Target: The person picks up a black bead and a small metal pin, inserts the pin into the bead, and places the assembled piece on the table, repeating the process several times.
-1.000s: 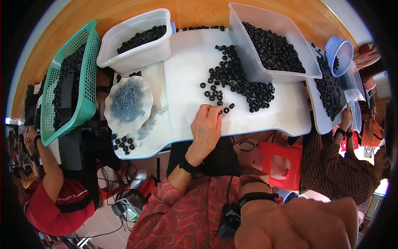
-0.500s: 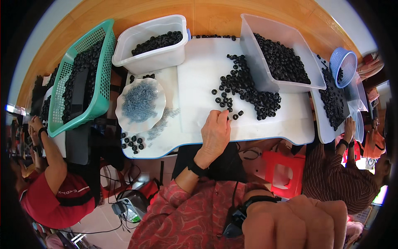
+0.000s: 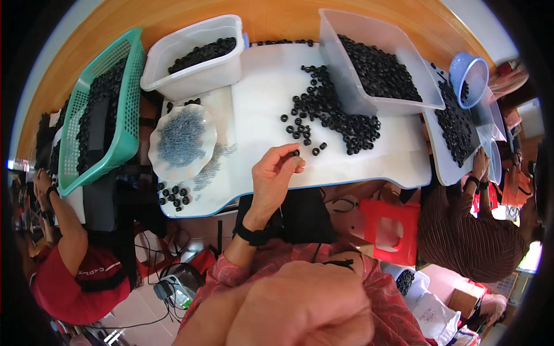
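Whereas half a second ago the left hand (image 3: pixel 271 175) was bent down just beside two loose rings (image 3: pixel 315 151), it has now edged off to their left and turned, showing a black ring (image 3: pixel 295 153) pinched between thumb and forefinger. That leaves one piece singled out, seemingly lifted off the counter (image 3: pixel 369 172). Beyond and to the right of those fingers spreads the black pile (image 3: pixel 360 136). Nearer the camera than them, the right hand (image 3: pixel 306 305) has swung toward the middle, blurred; whether it grips anything cannot be told.
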The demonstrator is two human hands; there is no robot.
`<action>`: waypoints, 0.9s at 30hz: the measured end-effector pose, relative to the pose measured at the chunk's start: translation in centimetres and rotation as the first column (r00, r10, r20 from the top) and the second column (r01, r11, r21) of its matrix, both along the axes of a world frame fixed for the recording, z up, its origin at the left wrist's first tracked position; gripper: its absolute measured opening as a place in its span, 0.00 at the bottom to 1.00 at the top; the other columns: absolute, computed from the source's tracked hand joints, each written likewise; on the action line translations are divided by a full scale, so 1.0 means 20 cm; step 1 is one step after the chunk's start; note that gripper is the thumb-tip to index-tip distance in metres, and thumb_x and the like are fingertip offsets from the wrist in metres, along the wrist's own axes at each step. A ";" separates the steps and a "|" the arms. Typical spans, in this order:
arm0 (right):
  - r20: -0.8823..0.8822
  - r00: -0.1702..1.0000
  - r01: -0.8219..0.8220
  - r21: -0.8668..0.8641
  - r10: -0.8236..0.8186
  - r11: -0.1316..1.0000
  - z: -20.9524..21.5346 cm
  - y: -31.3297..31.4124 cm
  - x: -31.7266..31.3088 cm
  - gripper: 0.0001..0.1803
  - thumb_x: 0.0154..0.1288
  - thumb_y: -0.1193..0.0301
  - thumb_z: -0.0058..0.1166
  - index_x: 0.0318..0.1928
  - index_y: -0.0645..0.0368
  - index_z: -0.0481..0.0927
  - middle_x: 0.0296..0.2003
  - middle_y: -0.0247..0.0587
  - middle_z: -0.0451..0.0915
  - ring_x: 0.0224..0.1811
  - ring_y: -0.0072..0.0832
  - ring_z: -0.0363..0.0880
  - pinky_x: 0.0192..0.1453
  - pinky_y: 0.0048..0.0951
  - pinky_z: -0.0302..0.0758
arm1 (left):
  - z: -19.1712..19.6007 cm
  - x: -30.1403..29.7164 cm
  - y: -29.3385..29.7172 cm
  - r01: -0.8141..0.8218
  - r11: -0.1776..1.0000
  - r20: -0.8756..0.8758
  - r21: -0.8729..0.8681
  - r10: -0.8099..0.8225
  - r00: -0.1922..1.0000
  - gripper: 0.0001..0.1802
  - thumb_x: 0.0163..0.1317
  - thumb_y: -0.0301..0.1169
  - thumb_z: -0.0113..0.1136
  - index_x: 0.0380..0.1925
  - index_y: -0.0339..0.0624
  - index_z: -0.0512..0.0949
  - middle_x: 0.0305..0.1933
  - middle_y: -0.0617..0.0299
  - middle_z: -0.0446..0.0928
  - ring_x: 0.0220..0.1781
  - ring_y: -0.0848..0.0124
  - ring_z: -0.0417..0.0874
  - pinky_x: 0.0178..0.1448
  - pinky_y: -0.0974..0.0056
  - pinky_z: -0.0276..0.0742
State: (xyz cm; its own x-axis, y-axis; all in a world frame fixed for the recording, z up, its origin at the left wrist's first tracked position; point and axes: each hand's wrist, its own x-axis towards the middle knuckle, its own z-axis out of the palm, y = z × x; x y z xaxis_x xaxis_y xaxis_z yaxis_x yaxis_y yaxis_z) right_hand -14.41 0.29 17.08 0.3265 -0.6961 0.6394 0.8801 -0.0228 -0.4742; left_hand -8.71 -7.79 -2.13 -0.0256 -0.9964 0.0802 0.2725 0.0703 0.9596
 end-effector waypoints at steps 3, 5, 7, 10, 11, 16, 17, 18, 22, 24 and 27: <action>-0.102 0.983 -0.147 0.043 0.151 0.988 -0.04 -0.04 0.04 0.11 0.78 0.76 0.45 0.55 0.68 0.73 0.47 0.46 0.80 0.37 0.28 0.84 0.41 0.28 0.81 | 0.05 0.07 0.04 0.067 0.997 -0.180 0.038 -0.059 0.982 0.16 0.68 0.17 0.58 0.55 0.31 0.78 0.49 0.54 0.82 0.45 0.69 0.86 0.49 0.66 0.85; -0.261 0.921 -0.243 0.192 0.288 0.951 -0.15 -0.01 -0.05 0.13 0.76 0.78 0.47 0.57 0.70 0.72 0.49 0.51 0.80 0.39 0.29 0.86 0.40 0.26 0.82 | 0.05 0.10 0.05 0.087 0.996 -0.244 0.035 -0.075 0.967 0.16 0.67 0.16 0.59 0.54 0.31 0.78 0.51 0.52 0.82 0.45 0.68 0.86 0.51 0.65 0.85; -0.395 0.870 -0.172 0.318 0.295 0.932 -0.23 0.01 -0.10 0.13 0.74 0.80 0.48 0.56 0.70 0.72 0.50 0.57 0.81 0.40 0.31 0.87 0.41 0.25 0.82 | 0.05 0.13 0.07 0.086 0.995 -0.263 0.056 -0.068 0.962 0.16 0.67 0.17 0.60 0.54 0.31 0.79 0.49 0.55 0.82 0.45 0.71 0.86 0.51 0.67 0.84; -0.562 0.794 0.049 0.437 0.230 0.898 -0.37 0.02 -0.16 0.12 0.74 0.81 0.48 0.55 0.68 0.73 0.48 0.54 0.82 0.39 0.29 0.87 0.42 0.24 0.83 | 0.06 0.16 0.09 0.090 0.991 -0.287 0.104 -0.056 0.956 0.15 0.67 0.18 0.60 0.54 0.32 0.79 0.47 0.58 0.83 0.44 0.73 0.86 0.52 0.68 0.84; -0.547 0.812 0.111 0.485 0.202 0.868 -0.41 0.03 -0.17 0.12 0.73 0.79 0.51 0.54 0.67 0.74 0.45 0.52 0.82 0.38 0.27 0.86 0.42 0.24 0.82 | 0.07 0.17 0.10 0.095 0.987 -0.310 0.133 -0.049 0.950 0.16 0.67 0.18 0.60 0.54 0.32 0.79 0.48 0.57 0.83 0.44 0.73 0.86 0.52 0.68 0.84; -0.653 0.757 0.354 0.444 0.027 0.823 -0.54 -0.03 -0.21 0.14 0.69 0.79 0.54 0.54 0.68 0.78 0.42 0.47 0.83 0.33 0.23 0.81 0.40 0.22 0.79 | 0.06 0.22 0.14 0.121 0.976 -0.438 0.182 -0.030 0.898 0.16 0.67 0.19 0.61 0.55 0.32 0.78 0.50 0.56 0.82 0.43 0.72 0.86 0.52 0.67 0.84; -0.671 0.741 0.381 0.410 -0.008 0.829 -0.57 -0.05 -0.22 0.15 0.70 0.80 0.53 0.55 0.66 0.78 0.43 0.44 0.83 0.34 0.22 0.82 0.41 0.21 0.78 | 0.06 0.22 0.14 0.111 0.977 -0.455 0.184 -0.016 0.890 0.15 0.68 0.20 0.60 0.54 0.33 0.79 0.47 0.57 0.83 0.42 0.73 0.85 0.50 0.68 0.83; -0.688 0.724 0.405 0.376 -0.042 0.833 -0.59 -0.08 -0.24 0.15 0.70 0.80 0.53 0.57 0.65 0.79 0.44 0.41 0.83 0.36 0.20 0.82 0.41 0.19 0.78 | 0.06 0.22 0.15 0.097 0.978 -0.455 0.183 -0.004 0.891 0.15 0.68 0.20 0.60 0.54 0.33 0.79 0.47 0.57 0.83 0.42 0.73 0.85 0.50 0.68 0.83; -0.712 0.689 0.522 0.361 -0.133 0.773 -0.66 -0.17 -0.22 0.13 0.70 0.81 0.52 0.53 0.64 0.80 0.43 0.38 0.82 0.33 0.19 0.79 0.36 0.19 0.74 | 0.04 0.26 0.21 0.062 0.987 -0.334 0.149 -0.009 0.942 0.12 0.71 0.24 0.58 0.51 0.34 0.81 0.38 0.62 0.84 0.38 0.77 0.84 0.46 0.72 0.81; -0.714 0.686 0.514 0.341 -0.139 0.787 -0.71 -0.23 -0.20 0.10 0.71 0.80 0.52 0.50 0.64 0.80 0.42 0.36 0.82 0.34 0.18 0.78 0.35 0.19 0.72 | 0.04 0.29 0.24 -0.008 0.973 -0.207 0.231 0.057 0.977 0.12 0.71 0.25 0.59 0.52 0.34 0.81 0.38 0.63 0.84 0.37 0.78 0.84 0.42 0.73 0.81; -0.823 0.549 0.562 0.238 -0.143 0.792 -0.77 -0.30 -0.13 0.09 0.72 0.79 0.52 0.50 0.62 0.80 0.40 0.34 0.81 0.32 0.16 0.76 0.33 0.17 0.69 | 0.04 0.34 0.26 -0.082 0.963 -0.216 0.256 0.139 0.967 0.13 0.71 0.25 0.59 0.52 0.34 0.80 0.36 0.63 0.83 0.35 0.78 0.84 0.39 0.74 0.81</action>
State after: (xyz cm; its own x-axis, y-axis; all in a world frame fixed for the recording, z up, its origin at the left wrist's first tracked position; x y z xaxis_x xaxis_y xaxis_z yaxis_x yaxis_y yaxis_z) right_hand -17.06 -5.66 1.65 0.1831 -0.9775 -0.1051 0.1776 0.1380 -0.9744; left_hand -1.96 -2.61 -1.41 0.0761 -0.9819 -0.1735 0.4910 -0.1146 0.8636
